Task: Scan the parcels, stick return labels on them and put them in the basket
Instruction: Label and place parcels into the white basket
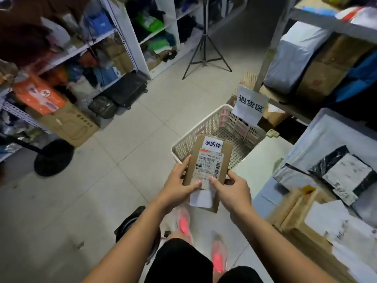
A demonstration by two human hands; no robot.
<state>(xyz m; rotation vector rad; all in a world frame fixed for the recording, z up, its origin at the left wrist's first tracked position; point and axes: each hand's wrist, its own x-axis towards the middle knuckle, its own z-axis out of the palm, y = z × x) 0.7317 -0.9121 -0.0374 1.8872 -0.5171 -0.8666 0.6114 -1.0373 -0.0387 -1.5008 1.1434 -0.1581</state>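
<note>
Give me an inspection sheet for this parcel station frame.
Surface: tiled floor; pale table at right.
Job's things: cardboard parcel, with a return label stuck at its far end, held above the near rim of the white basket on the floor.
Clutter: bagged parcels and cardboard boxes piled on the table.
Grippers: left hand and right hand both grip the parcel's near end, thumbs on a white slip.
Cables: nothing clearly seen.
Surroundings: stocked shelves at left, tripod behind, paper sign at the basket's far side.

Dim, soft blur, wide-angle edge bending
</note>
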